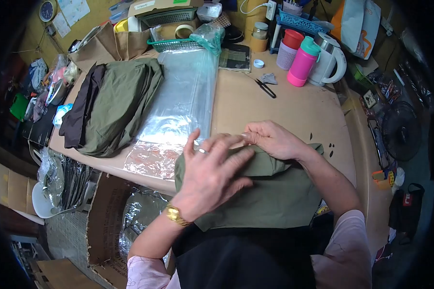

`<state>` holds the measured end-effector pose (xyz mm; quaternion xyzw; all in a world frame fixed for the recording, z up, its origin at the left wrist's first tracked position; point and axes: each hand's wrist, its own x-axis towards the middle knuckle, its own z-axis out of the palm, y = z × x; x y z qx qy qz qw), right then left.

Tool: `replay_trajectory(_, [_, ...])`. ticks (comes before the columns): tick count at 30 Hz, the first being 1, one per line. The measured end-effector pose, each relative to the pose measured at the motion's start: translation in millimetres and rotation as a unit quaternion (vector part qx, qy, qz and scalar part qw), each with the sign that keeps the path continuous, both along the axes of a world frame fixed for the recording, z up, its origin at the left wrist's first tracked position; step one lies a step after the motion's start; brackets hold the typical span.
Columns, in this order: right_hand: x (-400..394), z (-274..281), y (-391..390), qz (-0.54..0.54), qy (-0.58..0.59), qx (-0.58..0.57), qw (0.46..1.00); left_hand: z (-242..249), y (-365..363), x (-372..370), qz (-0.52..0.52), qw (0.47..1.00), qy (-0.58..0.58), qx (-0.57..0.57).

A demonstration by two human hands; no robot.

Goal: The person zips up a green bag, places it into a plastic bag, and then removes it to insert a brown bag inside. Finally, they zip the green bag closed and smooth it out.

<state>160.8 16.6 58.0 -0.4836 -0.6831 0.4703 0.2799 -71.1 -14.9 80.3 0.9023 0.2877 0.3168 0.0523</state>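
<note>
An olive-green piece of fabric (270, 207), perhaps a garment, hangs over the table's near edge toward my lap, its upper part bunched on the table. My right hand (275, 139) pinches the fabric's far edge between thumb and fingers. Over the left part of the cloth is my left hand (212, 168), fingers spread, its fingertips close to those of the right; a ring and a gold watch are on it. Farther left lies a folded olive-green garment stack (123, 103) with a dark brown part (85, 108) along its side.
Clear plastic bags (183, 91) lie mid-table. Black thread snips (265, 88) rest toward the back, near a pink bottle (304, 62) and a kettle (329, 60). Green baskets (166, 44) stand at the back. Below the table's left edge is an open cardboard box (101, 219) holding plastic.
</note>
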Motion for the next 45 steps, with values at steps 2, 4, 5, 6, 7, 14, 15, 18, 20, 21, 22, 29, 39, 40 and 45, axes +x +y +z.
replay_trajectory(2, [3, -3, 1, 0.011, 0.035, 0.008, 0.999, -30, 7, 6, -0.034, 0.995, -0.036, 0.092])
replay_trajectory(4, [11, 4, 4, 0.02, 0.071, 0.019, 0.997, -41, 4, 7, -0.036, 0.992, -0.057, 0.111])
replay_trajectory(5, [18, 13, 1, 0.049, 0.085, -0.071, 0.993, -45, 1, 6, -0.036, 0.988, -0.078, 0.126])
replay_trajectory(6, [23, 18, -1, 0.079, 0.099, -0.161, 0.979, -50, -2, 6, -0.04, 0.988, -0.078, 0.124])
replay_trajectory(7, [24, 16, -4, 0.075, 0.099, -0.162, 0.979, -54, -5, 6, -0.055, 0.987, -0.083, 0.128])
replay_trajectory(14, [10, 2, -6, 0.001, 0.095, -0.079, 0.992, -42, -7, 24, -0.017, 0.991, -0.089, 0.1])
replay_trajectory(15, [8, 2, -7, -0.035, 0.12, -0.077, 0.989, -42, -3, 24, -0.013, 0.99, -0.087, 0.113])
replay_trajectory(18, [8, 2, -21, -0.096, 0.054, 0.236, 0.966, -42, 8, 18, -0.003, 0.99, -0.101, 0.101])
replay_trajectory(20, [5, 15, -49, -0.095, -0.021, 0.251, 0.963, -45, 10, 17, -0.006, 0.989, -0.113, 0.094])
replay_trajectory(21, [5, 11, -54, -0.068, -0.155, 0.36, 0.917, -53, 11, 15, -0.019, 0.99, -0.114, 0.079])
replay_trajectory(22, [5, 4, -59, -0.041, -0.284, 0.457, 0.842, -53, 11, 16, -0.034, 0.991, -0.114, 0.064])
replay_trajectory(29, [4, -30, -73, -0.072, -0.282, 0.656, 0.697, -9, 45, 22, -0.07, 0.958, -0.001, -0.277])
replay_trajectory(39, [50, -21, -73, -0.171, -0.377, 0.463, 0.784, -9, 78, 24, -0.126, 0.887, 0.034, -0.443])
replay_trajectory(40, [66, -22, -75, -0.185, -0.38, 0.444, 0.79, -6, 84, 9, -0.102, 0.898, 0.111, -0.413])
replay_trajectory(45, [133, -47, -80, -0.287, -0.308, 0.279, 0.863, -63, 133, -43, -0.09, 0.808, -0.029, -0.581])
